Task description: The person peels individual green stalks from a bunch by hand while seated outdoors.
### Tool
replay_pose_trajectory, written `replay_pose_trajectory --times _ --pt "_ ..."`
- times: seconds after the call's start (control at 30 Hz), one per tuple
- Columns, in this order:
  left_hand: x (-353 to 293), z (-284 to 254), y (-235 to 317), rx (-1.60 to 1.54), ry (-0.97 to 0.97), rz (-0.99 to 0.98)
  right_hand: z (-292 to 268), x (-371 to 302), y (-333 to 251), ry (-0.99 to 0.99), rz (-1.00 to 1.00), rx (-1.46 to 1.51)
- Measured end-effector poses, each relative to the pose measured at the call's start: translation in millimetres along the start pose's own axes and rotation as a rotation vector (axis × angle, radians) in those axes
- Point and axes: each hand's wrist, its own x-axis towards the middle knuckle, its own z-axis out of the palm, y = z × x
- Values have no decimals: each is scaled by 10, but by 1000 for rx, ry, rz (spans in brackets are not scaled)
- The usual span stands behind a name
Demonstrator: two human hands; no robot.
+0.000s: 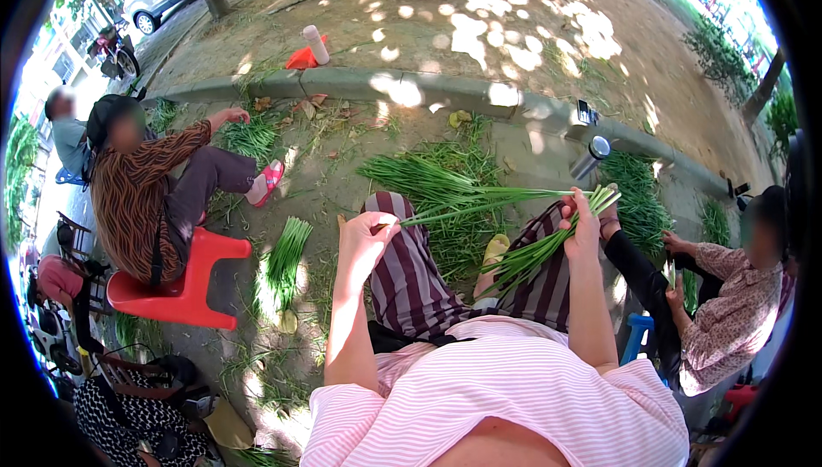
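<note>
A bunch of long green garlic chives (pixel 533 259) with pale cut ends is gripped in my right hand (pixel 583 226). Its leaves hang down and left over my striped trousers. My left hand (pixel 370 237), well to the left above my knee, pinches the tips of a few chive leaves (pixel 438 211), which stretch across toward my right hand. Beyond my knees a large heap of chives (pixel 428 172) lies on the ground, partly hidden behind the stretched leaves. Left of my legs rests a separate bundle of chives (pixel 284 266).
A person on a red plastic stool (pixel 184 283) sits at left, beside more greens (pixel 248 137). Another person (pixel 728 317) sits close at right near another chive heap (pixel 634 202). A metal flask (pixel 591 157) stands by the concrete curb (pixel 467 89); a pink bottle (pixel 316 44) lies beyond it.
</note>
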Motion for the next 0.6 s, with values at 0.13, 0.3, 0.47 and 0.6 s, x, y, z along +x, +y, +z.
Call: replay_pose_trajectory --times 0.13,0.3,0.47,0.6 --pt "-61 26 -60 387 113 317 106 -55 -4 -13 5 -28" --pt "-87 99 32 494 184 323 73 -32 0 -32 -14 -40" --pt "-78 121 19 420 223 246 41 -4 0 -29 -27 -25" --pt "-57 145 -28 176 221 183 -7 21 18 -19 -22 3"
